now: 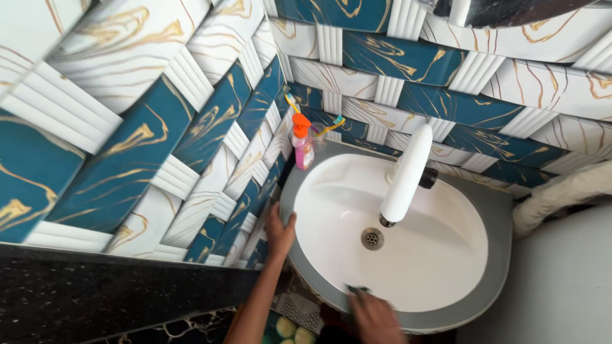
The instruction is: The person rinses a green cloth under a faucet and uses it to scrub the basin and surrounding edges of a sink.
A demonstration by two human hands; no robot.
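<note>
A white oval basin (433,255) with a grey rim (500,210) fills the middle of the view, with a metal drain (372,238) at its centre. My left hand (278,230) rests flat on the rim's left edge, fingers apart. My right hand (375,317) is at the near rim, blurred, closed on a small dark object (357,290) pressed to the basin edge; what it is I cannot tell. A white tap (404,175) arches over the basin from the back.
A pink bottle with an orange pump (302,145) stands at the rim's back left beside toothbrushes (328,127). Teal, white and gold tiled walls (191,127) close in left and behind. A black ledge (95,293) lies lower left, a wrapped pipe (561,194) right.
</note>
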